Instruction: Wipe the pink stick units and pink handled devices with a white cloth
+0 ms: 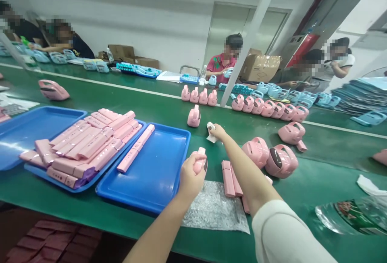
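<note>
My left hand (pixel 193 172) is closed round the handle of a pink plastic housing (pixel 200 159), whose lower body is mostly hidden behind my fingers. Reaching farther forward, my right hand (pixel 218 132) pinches a crumpled white cloth (pixel 211 136) just above the green bench. Another pink housing (pixel 194 116) stands upright just beyond the cloth. Below my hands lies a sheet of bubble wrap (pixel 216 210), with pink bars (pixel 229 178) on its right part. Two larger pink housings, one of them (pixel 281 161) with a dark panel, stand right of my right forearm.
A blue tray (pixel 172 134) holds one pink bar; the tray beside it (pixel 72 190) is heaped with several. Rows of pink housings (pixel 267 108) line the bench near a white post (pixel 242 49). A clear bottle (pixel 350 216) lies at right. Co-workers (pixel 222 63) sit opposite.
</note>
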`<state>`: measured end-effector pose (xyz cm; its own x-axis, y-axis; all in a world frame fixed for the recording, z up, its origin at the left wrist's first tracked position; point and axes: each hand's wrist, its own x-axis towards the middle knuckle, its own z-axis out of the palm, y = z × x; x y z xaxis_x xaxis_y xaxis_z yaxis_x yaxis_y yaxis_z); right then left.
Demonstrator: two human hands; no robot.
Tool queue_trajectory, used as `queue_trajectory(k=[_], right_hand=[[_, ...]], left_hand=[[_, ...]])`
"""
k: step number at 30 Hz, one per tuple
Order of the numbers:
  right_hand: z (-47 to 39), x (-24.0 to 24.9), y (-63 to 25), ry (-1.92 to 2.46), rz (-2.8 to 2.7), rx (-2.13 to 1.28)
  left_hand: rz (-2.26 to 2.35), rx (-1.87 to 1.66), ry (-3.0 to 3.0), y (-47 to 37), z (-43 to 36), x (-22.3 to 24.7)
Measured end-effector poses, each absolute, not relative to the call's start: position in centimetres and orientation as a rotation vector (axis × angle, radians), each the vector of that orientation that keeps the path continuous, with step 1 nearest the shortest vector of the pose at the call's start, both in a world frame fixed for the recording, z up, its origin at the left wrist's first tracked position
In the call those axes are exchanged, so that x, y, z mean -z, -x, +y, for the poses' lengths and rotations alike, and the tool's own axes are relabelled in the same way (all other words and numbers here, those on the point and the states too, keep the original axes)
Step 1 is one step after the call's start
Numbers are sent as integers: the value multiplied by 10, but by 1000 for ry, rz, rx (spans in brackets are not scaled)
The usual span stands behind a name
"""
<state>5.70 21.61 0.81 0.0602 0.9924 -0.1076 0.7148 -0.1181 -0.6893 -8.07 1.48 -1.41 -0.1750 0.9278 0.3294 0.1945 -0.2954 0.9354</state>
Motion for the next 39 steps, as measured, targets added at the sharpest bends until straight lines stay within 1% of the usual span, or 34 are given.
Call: queue_trajectory(k=[3,6,12,16,22,25,27,29,30,32,33,35,36,39], right_hand=[[228,-6,-47,1843,-1551,-843],[219,-10,-41,1727,-1453,-877],[136,-26,-34,1329,-1456,-1027],[101,-51,-33,1060,-1555,-1110],[108,-103,-68,911,-1421,-889],[87,-118,-105,785,-1430,-675],[60,-122,-132,812,-1471,-608],[29,-119,-155,943,-1598,-589],[13,-114,-165,1039,-1747,-620],[-18,-97,-181,1321,-2054,-624],[-33,-84,-187,1483,-2127,-540],[-61,-56,-195,1744,-2088,-334],[-74,-40,-197,1810,-2021,-295],[-110,8,-199,1904,-1812,-355]], left_hand=[[1331,-1521,-1464,82,15,11],[1313,-1523,-1414,83,15,7],[1295,-1545,-1300,81,17,10],[1352,-1559,-1267,80,21,14],[1387,-1607,-1467,79,20,13],[1416,-1610,-1557,76,19,12],[1435,-1602,-1593,74,19,12],[1460,-1613,-1579,73,20,13],[1471,-1618,-1560,73,21,13],[1486,-1615,-1510,74,22,15],[1484,-1612,-1469,74,23,16],[1445,-1631,-1338,77,23,15],[1410,-1650,-1251,79,23,13],[1280,-1685,-1033,87,28,0]])
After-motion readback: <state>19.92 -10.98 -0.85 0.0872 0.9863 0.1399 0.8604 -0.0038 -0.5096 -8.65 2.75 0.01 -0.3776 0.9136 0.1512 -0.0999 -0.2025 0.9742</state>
